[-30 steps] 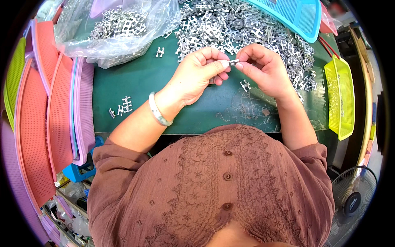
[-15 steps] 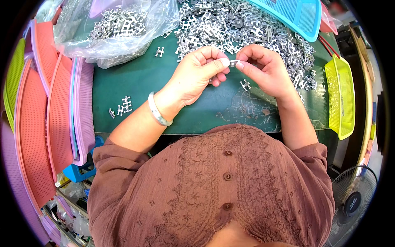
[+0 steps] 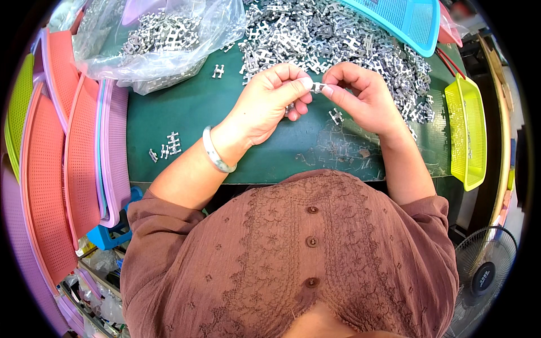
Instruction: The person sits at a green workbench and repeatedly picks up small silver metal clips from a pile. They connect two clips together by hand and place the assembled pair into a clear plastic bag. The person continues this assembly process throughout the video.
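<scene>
Between my two hands is a small silvery H-shaped metal part, pinched from both sides. My left hand, with a pale bangle on its wrist, grips one end between thumb and forefinger. Another bit of metal shows under its curled fingers, mostly hidden. My right hand pinches the other end with thumb and fingertips. Just beyond both hands spreads a large heap of similar metal parts. One loose part lies on the green tabletop below my right hand.
A clear plastic bag of such parts stands at the far left. Several loose parts lie near my left forearm. Stacked coral and purple baskets line the left side. A blue basket, a yellow-green basket and a fan are on the right.
Both hands have shifted very slightly to the left with the metal part still pinched between them. Nothing else has visibly moved.
</scene>
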